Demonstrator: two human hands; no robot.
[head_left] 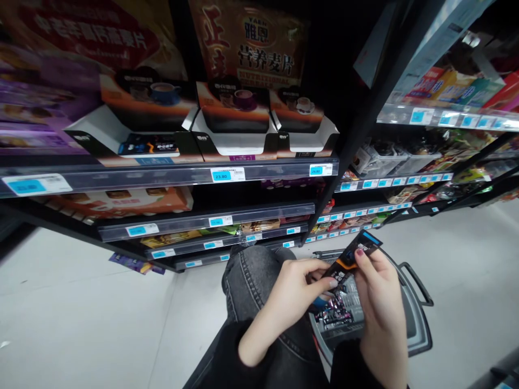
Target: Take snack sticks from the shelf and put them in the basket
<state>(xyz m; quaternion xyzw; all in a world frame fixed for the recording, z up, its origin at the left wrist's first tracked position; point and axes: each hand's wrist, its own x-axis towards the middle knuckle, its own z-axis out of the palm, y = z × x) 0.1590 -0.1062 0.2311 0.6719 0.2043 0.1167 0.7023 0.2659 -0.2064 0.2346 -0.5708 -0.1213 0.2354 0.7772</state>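
A narrow black sachet (345, 263) with an orange stripe and a blue end is held between both hands above the basket. My left hand (302, 281) pinches its lower end between thumb and fingers. My right hand (376, 275) grips the upper end, its thumb lying on the front. Whether more sachets are stacked behind it, I cannot tell. Beneath the hands stands a grey shopping basket (417, 324), with several dark shiny packets (335, 312) inside. My right forearm and both hands hide part of the basket.
Three open display boxes line the shelf ahead: a left box (91, 129) with dark sachets (149, 145), a middle box (235, 143) and a right box (302, 141). Cereal bags (259, 46) stand behind. A purple packet (135, 263) lies at the lower shelf's floor edge.
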